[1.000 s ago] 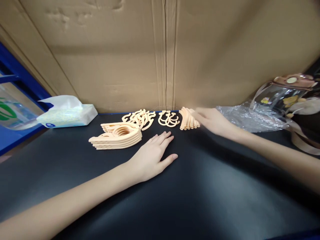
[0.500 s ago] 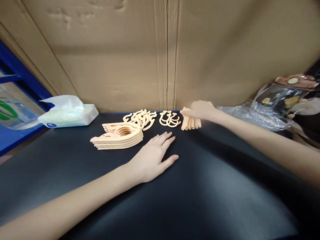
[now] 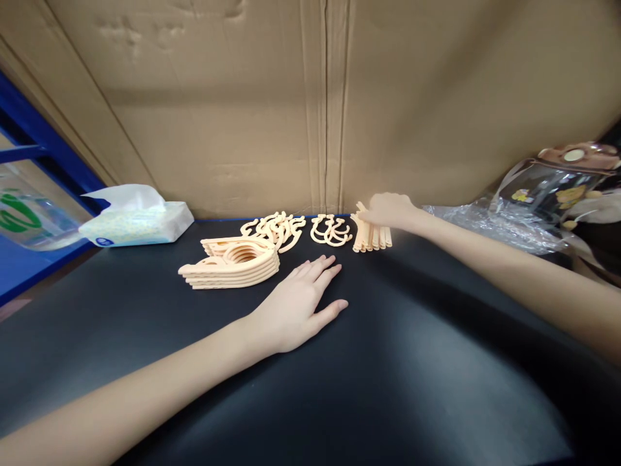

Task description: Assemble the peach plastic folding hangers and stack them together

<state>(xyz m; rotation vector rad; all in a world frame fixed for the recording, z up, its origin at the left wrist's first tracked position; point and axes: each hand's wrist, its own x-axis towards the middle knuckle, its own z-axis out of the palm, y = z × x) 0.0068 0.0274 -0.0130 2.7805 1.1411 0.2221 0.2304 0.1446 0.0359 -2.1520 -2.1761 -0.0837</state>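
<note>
My left hand point(image 3: 303, 304) lies flat, palm down, on the black tabletop point(image 3: 310, 401), fingers stretched and thumb apart, holding nothing. Just beyond its wrist side sits a neat stack of beige plastic hanger arms point(image 3: 242, 275). At the back right, my right hand point(image 3: 388, 210) is closed over a bundle of beige plastic sticks point(image 3: 371, 241). One stick end pokes up by its knuckles; the fingertips are hidden. Left of the bundle is a small group of beige plastic hooks point(image 3: 332, 232), and beside it lies a larger heap of hooks point(image 3: 279, 226).
A tissue pack point(image 3: 140, 223) lies at the back left, near a clear bottle point(image 3: 39, 213) and a blue frame point(image 3: 53, 155). Crumpled clear plastic point(image 3: 504, 226) and a brown-lidded bottle point(image 3: 553, 175) stand at the right. A cardboard wall point(image 3: 242, 116) closes off the back.
My right hand has shifted very slightly at the bundle, and a stick end now stands up higher beside it. The left hand stays flat in place.
</note>
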